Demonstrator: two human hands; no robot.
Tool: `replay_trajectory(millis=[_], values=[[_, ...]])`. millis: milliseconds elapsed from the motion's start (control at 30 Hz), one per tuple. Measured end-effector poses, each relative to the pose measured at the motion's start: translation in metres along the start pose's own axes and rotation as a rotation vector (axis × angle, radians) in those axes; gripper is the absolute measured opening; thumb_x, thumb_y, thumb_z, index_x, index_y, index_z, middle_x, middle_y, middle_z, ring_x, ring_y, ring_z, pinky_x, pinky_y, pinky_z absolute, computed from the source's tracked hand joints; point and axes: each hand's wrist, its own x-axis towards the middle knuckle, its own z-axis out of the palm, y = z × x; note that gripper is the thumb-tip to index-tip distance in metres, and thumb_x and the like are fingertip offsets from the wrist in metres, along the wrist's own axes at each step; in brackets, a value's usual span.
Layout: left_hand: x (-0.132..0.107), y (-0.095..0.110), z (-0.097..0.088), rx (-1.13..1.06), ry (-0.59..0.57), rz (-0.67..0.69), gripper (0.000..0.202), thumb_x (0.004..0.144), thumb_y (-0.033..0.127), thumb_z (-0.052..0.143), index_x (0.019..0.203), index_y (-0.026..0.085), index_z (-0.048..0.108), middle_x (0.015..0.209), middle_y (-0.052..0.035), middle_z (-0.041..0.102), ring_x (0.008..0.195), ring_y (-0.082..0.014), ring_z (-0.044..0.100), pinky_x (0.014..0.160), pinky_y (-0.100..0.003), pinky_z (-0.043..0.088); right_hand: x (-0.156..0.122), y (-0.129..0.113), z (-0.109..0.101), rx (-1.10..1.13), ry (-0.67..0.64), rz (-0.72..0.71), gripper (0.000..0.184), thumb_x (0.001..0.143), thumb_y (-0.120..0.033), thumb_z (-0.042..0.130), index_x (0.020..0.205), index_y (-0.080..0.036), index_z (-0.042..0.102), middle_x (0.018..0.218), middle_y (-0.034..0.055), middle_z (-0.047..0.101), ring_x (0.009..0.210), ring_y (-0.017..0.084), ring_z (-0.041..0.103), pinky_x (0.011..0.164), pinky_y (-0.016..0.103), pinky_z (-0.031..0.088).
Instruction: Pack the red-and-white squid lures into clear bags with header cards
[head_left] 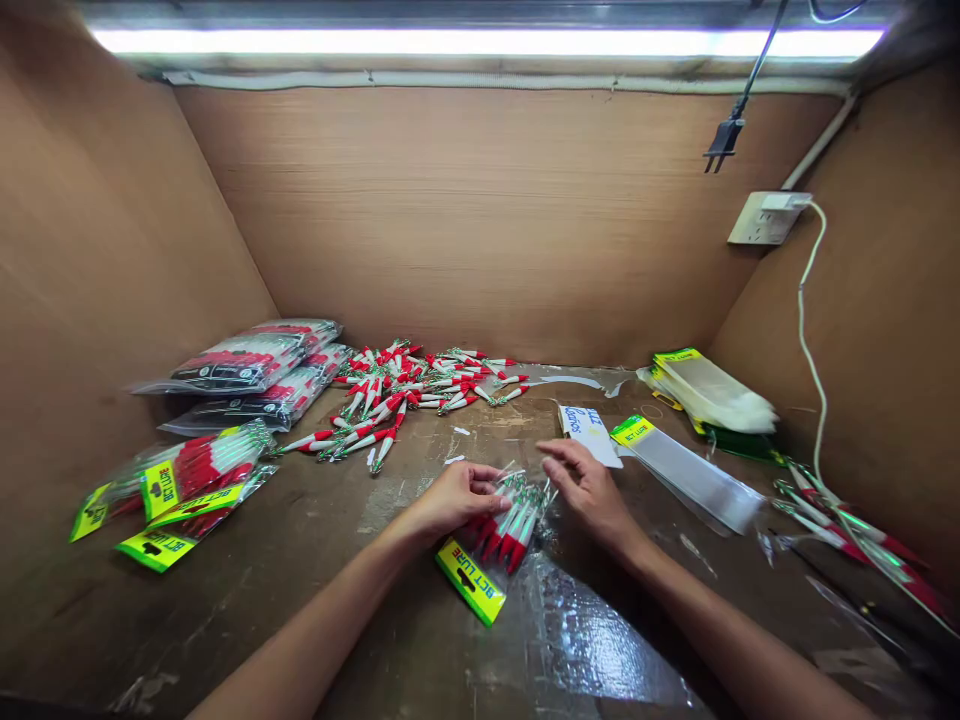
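My left hand is closed, with its fingertips pinching the left edge of a clear bag of fishing lures. Several red and white lures lie side by side in it, their green and metal ends pointing away from me. The bag's yellow and green header faces me, resting low on the table. My right hand is open just right of the bag, thumb and fingers apart and nothing seen between them. Whether its fingertips touch the lure ends is hard to make out.
Loose lures are heaped at the back. Filled lure bags and larger packs lie left. On the right are flat bags, a bag stack, a handwritten card and a white cable. A plug hangs above.
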Motion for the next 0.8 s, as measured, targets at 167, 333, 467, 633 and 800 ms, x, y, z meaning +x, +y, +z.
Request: replay_trajectory(millis=[167,333,467,633,800], values=[[0.004,0.008,0.000,-0.102,0.200,0.202,0.062,0.073,0.038,0.085,0.125,0.014,0.061,0.098,-0.0094,0.075,0.076,-0.0159,0.069,0.067,-0.023,0.052,0.001,0.000,0.001,0.181,0.218,0.161,0.046,0.090,-0.047,0.062,0.127,-0.022,0.058,0.116,0.0104,0.065,0.098,0.024,0.062,0.084,0.036,0.051],[0.003,0.011,0.011,-0.138,0.182,0.303,0.061,0.072,0.035,0.086,0.123,0.013,0.061,0.101,-0.0128,0.074,0.085,-0.0217,0.071,0.078,-0.032,0.055,-0.007,-0.002,0.020,0.457,-0.226,0.282,0.037,0.085,-0.046,0.068,0.110,-0.018,0.067,0.099,0.0070,0.071,0.087,0.023,0.066,0.070,0.030,0.052],[0.002,0.006,0.020,-0.078,0.072,0.246,0.045,0.070,0.035,0.086,0.104,0.012,0.068,0.092,-0.0081,0.073,0.080,-0.0197,0.069,0.074,-0.029,0.054,-0.009,-0.006,0.023,0.460,-0.202,0.235,0.018,0.081,-0.032,0.067,0.091,-0.017,0.070,0.091,0.0042,0.073,0.085,0.022,0.066,0.081,0.033,0.052],[0.002,0.000,0.023,0.019,0.093,0.215,0.035,0.072,0.038,0.084,0.086,0.012,0.064,0.078,-0.0023,0.066,0.066,-0.0143,0.062,0.061,-0.024,0.049,-0.008,-0.009,0.021,0.411,-0.125,0.281,0.020,0.078,-0.029,0.064,0.094,-0.018,0.068,0.091,0.0054,0.073,0.080,0.022,0.066,0.074,0.031,0.053],[0.004,-0.005,0.028,-0.013,0.065,0.251,0.039,0.073,0.039,0.082,0.098,0.015,0.063,0.089,-0.0044,0.070,0.079,-0.0178,0.065,0.071,-0.026,0.049,-0.010,-0.012,0.022,0.330,-0.101,0.267,0.021,0.079,-0.034,0.066,0.091,-0.017,0.068,0.088,0.0063,0.073,0.080,0.023,0.066,0.074,0.031,0.053]])
